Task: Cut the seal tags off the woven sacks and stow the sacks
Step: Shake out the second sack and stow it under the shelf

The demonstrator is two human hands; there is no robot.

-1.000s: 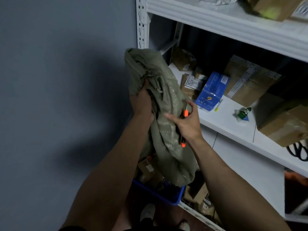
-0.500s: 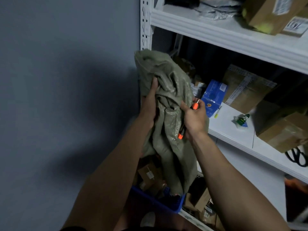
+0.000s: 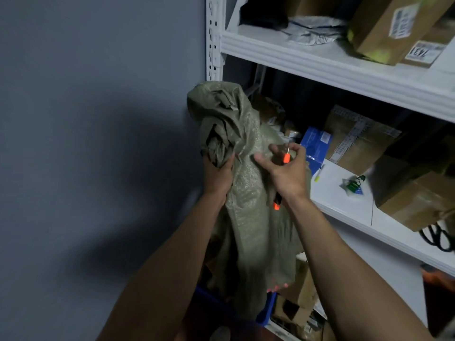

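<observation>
A crumpled olive-green woven sack (image 3: 248,193) hangs in front of me beside the white shelf post. My left hand (image 3: 218,178) grips a bunched fold of the sack near its top. My right hand (image 3: 286,172) holds a black tool with orange ends (image 3: 286,158) against the sack; its thumb and fingers are partly spread and touch the cloth. The tool's lower orange tip shows below my wrist. No seal tag is visible.
White shelving (image 3: 320,60) fills the right side, with cardboard boxes (image 3: 418,200), a blue box (image 3: 316,143) and a green packet (image 3: 354,185) on the middle shelf. A blue bin (image 3: 264,313) with cartons stands below. Scissors (image 3: 438,237) lie at the far right. A grey wall (image 3: 86,143) is on the left.
Both hands have raised the sack higher beside the shelf post. My right hand has loosened from a tight grip on the cloth and spread its fingers, still holding the tool.
</observation>
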